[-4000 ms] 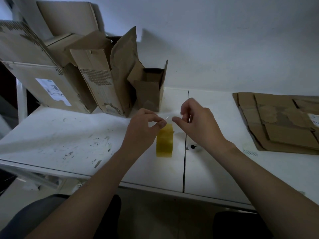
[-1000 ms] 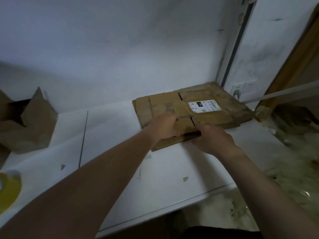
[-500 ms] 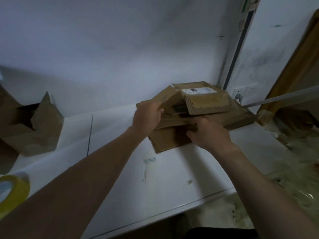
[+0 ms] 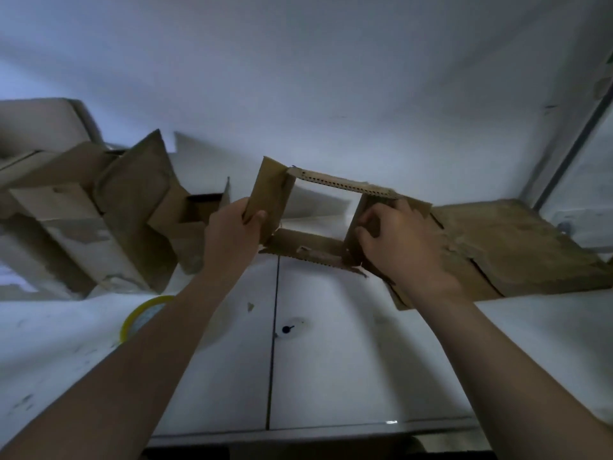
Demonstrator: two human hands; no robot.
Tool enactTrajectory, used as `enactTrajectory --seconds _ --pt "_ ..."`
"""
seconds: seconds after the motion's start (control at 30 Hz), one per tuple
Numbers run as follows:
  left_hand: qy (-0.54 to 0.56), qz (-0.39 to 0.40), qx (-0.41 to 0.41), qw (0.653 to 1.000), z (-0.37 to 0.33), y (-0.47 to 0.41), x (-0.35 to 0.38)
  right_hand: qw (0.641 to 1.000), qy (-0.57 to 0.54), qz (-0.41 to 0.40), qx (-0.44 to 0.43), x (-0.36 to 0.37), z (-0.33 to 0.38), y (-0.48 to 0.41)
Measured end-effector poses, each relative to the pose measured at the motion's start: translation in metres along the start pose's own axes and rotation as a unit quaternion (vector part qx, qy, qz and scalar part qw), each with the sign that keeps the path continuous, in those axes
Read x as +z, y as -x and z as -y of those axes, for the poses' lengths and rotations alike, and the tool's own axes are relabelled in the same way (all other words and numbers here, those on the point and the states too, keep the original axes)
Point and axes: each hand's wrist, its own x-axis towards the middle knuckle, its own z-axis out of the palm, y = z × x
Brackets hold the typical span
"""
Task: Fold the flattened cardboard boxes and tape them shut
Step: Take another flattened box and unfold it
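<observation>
**White bench, pale wall: one carton raised from flat**

Item 1. Cardboard box [image 4: 270, 194], held clear of the bench [image 4: 331, 360] and in front of the wall [image 4: 331, 78]. Half a second ago it was a flat sheet being lifted off the stack. Now its four walls form a rough open rectangle with daylight through the middle. Its flaps look unfolded, though blur makes this uncertain.

Item 2. Left hand [image 4: 229, 237]: grips the box's left wall, thumb on the near face.

Item 3. Right hand [image 4: 398, 244]: fingers [image 4: 363, 232] curled over the box's right wall.

Item 4. Stack of flattened boxes [image 4: 517, 247]: just right of the box.

Item 5. Tape roll [image 4: 139, 315]: below and left of the box, partly behind the left forearm.

Item 6. Opened cartons [image 4: 126, 200]: left of the box.

Status: the box is squared up. Flap folding and taping likely remain.
</observation>
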Motion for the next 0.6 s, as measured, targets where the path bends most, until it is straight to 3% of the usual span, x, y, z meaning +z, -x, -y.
enactTrajectory --seconds 0.2,0.33,0.5,0.6 --pt "0.037 -0.024 -0.080 0.996 0.041 0.014 -0.035 0.992 -0.019 -0.116 -0.049 0.013 0.043 -0.004" --pt "0.052 -0.017 -0.087 0.995 0.053 0.018 -0.036 0.977 0.047 -0.201 -0.045 0.028 0.040 0.000" --pt "0.047 0.005 -0.074 0.996 0.055 0.018 -0.037 0.986 0.104 -0.118 -0.058 0.029 0.033 -0.004" --pt "0.050 -0.005 -0.072 0.996 0.052 0.017 -0.036 0.993 0.053 -0.090 -0.059 0.031 0.034 -0.012"
